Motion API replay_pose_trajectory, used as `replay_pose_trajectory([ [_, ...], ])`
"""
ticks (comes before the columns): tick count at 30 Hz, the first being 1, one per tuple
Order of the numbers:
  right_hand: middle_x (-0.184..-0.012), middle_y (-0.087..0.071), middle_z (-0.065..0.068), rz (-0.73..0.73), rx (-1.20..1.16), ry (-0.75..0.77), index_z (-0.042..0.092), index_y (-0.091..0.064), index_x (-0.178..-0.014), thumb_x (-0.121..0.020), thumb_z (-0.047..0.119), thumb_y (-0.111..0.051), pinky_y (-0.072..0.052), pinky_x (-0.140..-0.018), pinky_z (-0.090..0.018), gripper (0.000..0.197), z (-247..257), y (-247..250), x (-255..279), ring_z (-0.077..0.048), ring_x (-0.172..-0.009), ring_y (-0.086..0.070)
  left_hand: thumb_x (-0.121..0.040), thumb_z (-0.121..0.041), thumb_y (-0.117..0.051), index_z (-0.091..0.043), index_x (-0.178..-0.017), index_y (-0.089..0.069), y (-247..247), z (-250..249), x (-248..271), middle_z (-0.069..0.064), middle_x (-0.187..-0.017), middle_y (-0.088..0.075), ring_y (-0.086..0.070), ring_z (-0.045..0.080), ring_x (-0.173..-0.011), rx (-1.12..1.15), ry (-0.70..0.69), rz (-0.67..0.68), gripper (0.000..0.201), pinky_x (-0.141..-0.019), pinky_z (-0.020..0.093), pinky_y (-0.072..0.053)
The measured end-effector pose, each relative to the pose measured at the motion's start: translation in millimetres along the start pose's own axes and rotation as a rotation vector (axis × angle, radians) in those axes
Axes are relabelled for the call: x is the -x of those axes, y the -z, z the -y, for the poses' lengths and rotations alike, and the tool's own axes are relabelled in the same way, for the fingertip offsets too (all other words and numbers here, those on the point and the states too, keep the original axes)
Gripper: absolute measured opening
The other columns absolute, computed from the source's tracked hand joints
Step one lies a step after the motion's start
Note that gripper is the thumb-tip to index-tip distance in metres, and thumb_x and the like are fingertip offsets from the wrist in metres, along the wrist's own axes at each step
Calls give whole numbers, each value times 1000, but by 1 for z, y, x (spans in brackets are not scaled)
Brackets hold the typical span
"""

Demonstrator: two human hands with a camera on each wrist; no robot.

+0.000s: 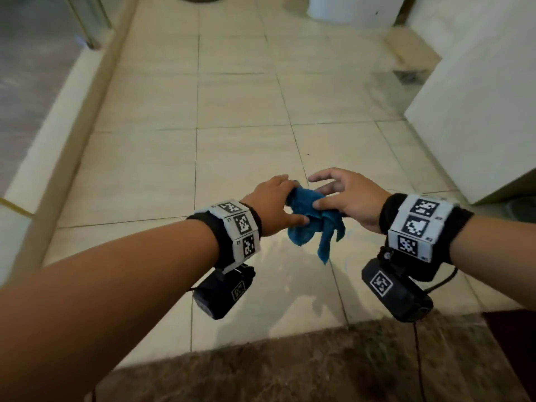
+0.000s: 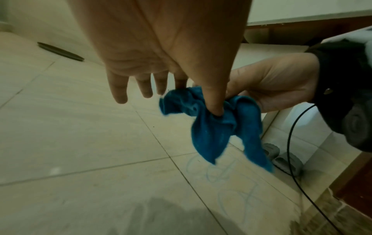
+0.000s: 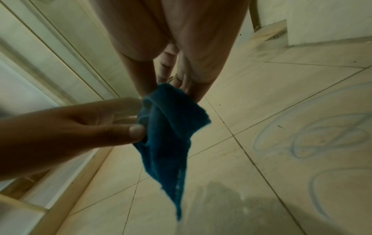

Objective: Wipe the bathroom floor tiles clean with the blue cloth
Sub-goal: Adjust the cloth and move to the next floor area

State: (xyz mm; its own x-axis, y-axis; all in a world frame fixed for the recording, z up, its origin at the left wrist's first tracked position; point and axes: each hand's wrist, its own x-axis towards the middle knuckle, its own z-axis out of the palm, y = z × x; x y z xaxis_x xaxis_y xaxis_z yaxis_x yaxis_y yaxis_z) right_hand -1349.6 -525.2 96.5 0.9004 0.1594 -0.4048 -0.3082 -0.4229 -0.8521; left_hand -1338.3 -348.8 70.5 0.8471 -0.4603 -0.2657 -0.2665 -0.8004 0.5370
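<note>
Hanging between both hands, the cloth (image 1: 311, 224) sits bunched in mid-air above the tiles (image 1: 240, 105), clear of the floor. Left hand (image 1: 274, 208): thumb and forefinger pinch the cloth's upper left fold; the other three fingers (image 2: 118, 90) hang straight and spread, touching nothing. Right hand (image 1: 346, 198): thumb presses the cloth from the near side. In the right wrist view its fingers reach down to the cloth's top edge, though how far they curl round it is hard to tell there. Two tails of cloth droop below the grip, the longer one tapering to a point.

Floor: pale beige tiles with thin dark grout lines. Faint blue scribbles (image 3: 322, 135) loop across the tiles under and to the right of the cloth. A damp-looking darker patch (image 2: 161, 214) lies nearer the person. A brown mottled threshold (image 1: 290, 369) borders the tiles at the near edge. White cabinet (image 1: 478, 111) stands at right. Grey slippers (image 2: 281, 157) lie by its base. Marker bands (image 1: 237, 227) wrap both wrists.
</note>
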Motion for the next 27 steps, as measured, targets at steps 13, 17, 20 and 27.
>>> replay_pose_trajectory([
  [13,-99,-63,13,91,589,53,34,-53,-116,-80,26,-72,-48,-78,-24,42,-31,40,-2,-6,-85,-60,-93,-15,-51,-13,-113,-50,-5,-24,-23,9,-109,-64,-55,21,-86,24,98,61,20,-73,28,-43],
  [17,-112,-60,12,106,687,17,35,-47,-128,-81,27,-71,-43,-80,-21,54,-45,45,0,-8,-95,-59,-93,-9,-46,-17,-107,-46,-15,-15,-21,8,-106,-66,-56,20,-79,166,111,52,16,-67,26,-44],
  [20,-116,-58,13,149,590,15,37,-42,-132,-80,32,-71,-49,-85,-27,60,-50,38,-1,-8,-99,-59,-95,-9,-43,-19,-106,-43,-13,-14,-23,8,-107,-65,-60,22,-81,246,126,58,15,-74,30,-51],
  [27,-98,-69,2,162,541,112,25,-61,-101,-84,17,-66,-49,-91,-37,19,-59,25,-12,-16,-96,-63,-99,-12,-43,-17,-118,-47,-16,-8,-20,11,-121,-62,-63,29,-103,363,195,91,20,-82,36,-55],
])
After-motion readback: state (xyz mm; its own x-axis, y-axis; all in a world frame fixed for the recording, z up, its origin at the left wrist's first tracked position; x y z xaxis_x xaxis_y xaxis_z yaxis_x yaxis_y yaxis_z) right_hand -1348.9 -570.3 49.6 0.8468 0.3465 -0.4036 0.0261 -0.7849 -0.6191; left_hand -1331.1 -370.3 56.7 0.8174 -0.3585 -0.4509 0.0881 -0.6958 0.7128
